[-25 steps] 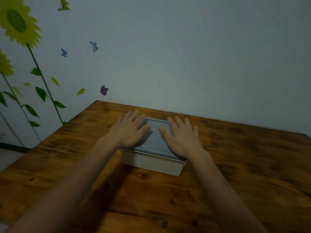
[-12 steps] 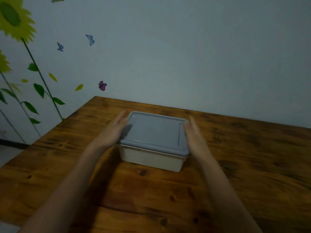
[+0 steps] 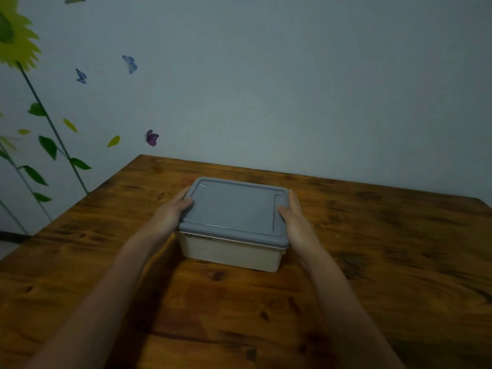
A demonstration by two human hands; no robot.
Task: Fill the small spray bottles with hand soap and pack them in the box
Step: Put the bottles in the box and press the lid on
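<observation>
A cream plastic box (image 3: 231,253) with a grey lid (image 3: 234,209) on it stands in the middle of the wooden table (image 3: 372,262). My left hand (image 3: 170,213) grips the box's left side, thumb resting on the lid's edge. My right hand (image 3: 295,222) presses against its right side, thumb on the lid's right edge. The lid lies flat and closed, so the inside of the box is hidden. No spray bottles or soap show in view.
The table's far edge runs along a pale wall (image 3: 292,89) with sunflower (image 3: 16,30) and butterfly (image 3: 152,137) stickers. The table's left edge drops off to the floor (image 3: 8,243) at the left.
Both hands slid off the top of the lid, where they lay flat, to the box's left and right sides. The box has stayed in place.
</observation>
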